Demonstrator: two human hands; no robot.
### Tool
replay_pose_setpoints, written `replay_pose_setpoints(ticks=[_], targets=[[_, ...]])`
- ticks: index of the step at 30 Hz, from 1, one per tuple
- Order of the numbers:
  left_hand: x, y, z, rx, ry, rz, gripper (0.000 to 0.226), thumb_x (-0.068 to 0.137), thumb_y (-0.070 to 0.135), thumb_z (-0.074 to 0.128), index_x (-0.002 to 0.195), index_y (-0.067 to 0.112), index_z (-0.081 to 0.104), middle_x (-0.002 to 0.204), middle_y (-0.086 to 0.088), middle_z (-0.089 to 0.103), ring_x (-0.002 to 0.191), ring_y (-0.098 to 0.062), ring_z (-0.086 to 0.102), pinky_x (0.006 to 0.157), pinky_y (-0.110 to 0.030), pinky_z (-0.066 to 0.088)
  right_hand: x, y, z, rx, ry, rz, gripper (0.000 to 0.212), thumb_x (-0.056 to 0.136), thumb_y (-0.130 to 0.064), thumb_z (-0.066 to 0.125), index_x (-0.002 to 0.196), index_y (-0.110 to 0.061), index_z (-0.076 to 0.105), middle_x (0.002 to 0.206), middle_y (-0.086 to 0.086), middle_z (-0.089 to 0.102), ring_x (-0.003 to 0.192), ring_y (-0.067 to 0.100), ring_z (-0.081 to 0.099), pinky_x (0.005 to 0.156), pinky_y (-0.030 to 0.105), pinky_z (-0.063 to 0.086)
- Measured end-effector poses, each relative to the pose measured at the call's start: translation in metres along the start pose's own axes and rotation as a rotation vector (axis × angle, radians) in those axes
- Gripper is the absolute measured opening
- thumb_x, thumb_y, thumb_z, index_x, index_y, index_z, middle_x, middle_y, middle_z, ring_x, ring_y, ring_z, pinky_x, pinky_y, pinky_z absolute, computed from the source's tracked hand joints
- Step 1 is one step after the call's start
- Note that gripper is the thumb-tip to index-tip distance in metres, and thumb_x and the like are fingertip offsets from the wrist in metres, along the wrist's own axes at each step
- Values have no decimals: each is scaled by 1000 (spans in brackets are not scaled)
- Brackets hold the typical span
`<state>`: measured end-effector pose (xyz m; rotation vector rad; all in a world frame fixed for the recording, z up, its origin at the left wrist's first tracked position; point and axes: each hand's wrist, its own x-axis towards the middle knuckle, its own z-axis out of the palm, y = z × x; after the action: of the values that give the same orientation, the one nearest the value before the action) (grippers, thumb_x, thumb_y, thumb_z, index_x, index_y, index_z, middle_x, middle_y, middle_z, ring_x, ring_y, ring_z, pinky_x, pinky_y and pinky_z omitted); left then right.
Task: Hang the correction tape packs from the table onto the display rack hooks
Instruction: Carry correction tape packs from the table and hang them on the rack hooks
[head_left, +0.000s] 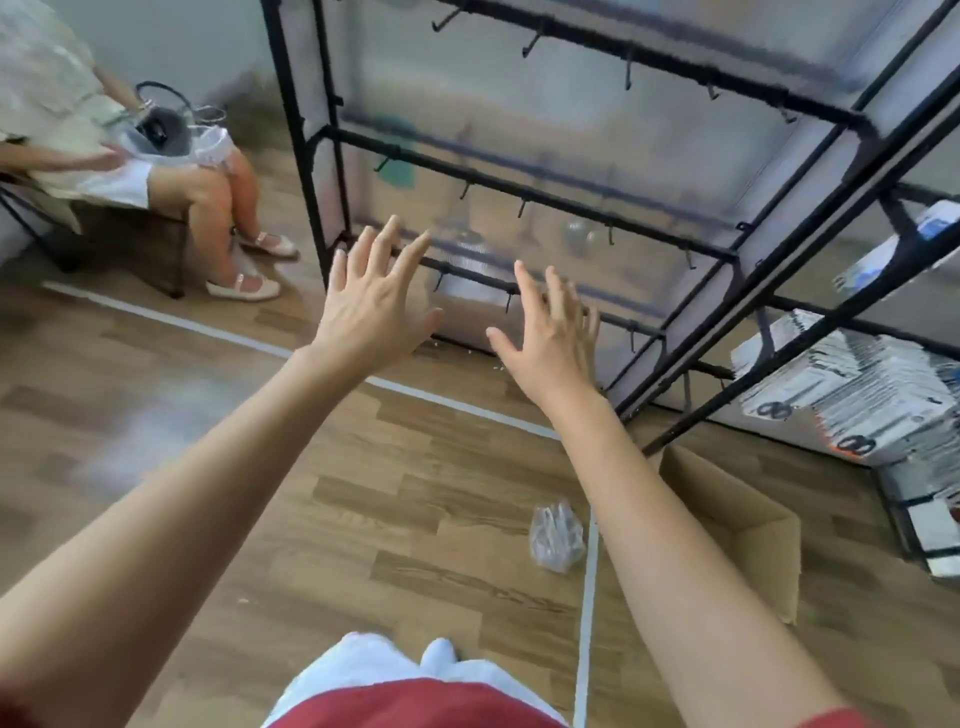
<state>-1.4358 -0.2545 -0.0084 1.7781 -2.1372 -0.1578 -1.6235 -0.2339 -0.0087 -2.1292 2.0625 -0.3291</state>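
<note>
A black metal display rack with rows of bare black hooks stands ahead of me against a translucent backing. My left hand and my right hand are both stretched out in front of its lowest bars, fingers spread, palms down, holding nothing. White packaged goods hang or are stacked on a second rack section at the right edge; I cannot tell whether they are correction tape packs. No table is in view.
A person sits on a chair at the upper left. An open cardboard box and a crumpled clear plastic bag lie on the wooden floor at the right. White tape lines cross the floor.
</note>
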Motion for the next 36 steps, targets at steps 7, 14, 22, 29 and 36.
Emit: replay_pose_setpoints(ticks=[7,14,22,29,36], targets=[[-107,-83,-31,-15,18,-173,78,89,46,58,152,27,15,160,-6,5,147,-29,2,117,-47,4,-61,-106,37,9,-81,-148,72,97,-42,47,154,-29,5,161,10,4,147,29,3,116,52,0],[-250,-179,-79,-5,-1,-364,77,90,47,54,152,29,12,161,-5,2,147,-28,2,117,-46,5,-144,-229,95,12,-173,-220,74,96,-41,50,154,-27,7,161,10,4,146,30,9,116,48,7],[-407,-293,-118,56,34,-716,74,93,49,50,152,30,11,161,-5,1,148,-27,1,118,-45,3,-220,-386,164,-34,-267,-535,77,93,-42,52,154,-27,6,160,12,8,146,31,11,115,49,9],[-496,-385,-141,50,95,-1020,74,92,46,51,153,29,11,161,-4,1,148,-26,0,118,-45,3,-254,-521,222,-62,-347,-804,75,94,-41,51,154,-26,8,160,14,5,146,33,10,115,51,9],[-513,-496,-179,72,136,-1184,74,94,45,51,153,29,10,161,-5,-1,148,-26,-2,118,-46,2,-237,-657,266,-75,-401,-966,73,97,-45,46,154,-26,5,160,13,5,147,33,9,116,51,10]])
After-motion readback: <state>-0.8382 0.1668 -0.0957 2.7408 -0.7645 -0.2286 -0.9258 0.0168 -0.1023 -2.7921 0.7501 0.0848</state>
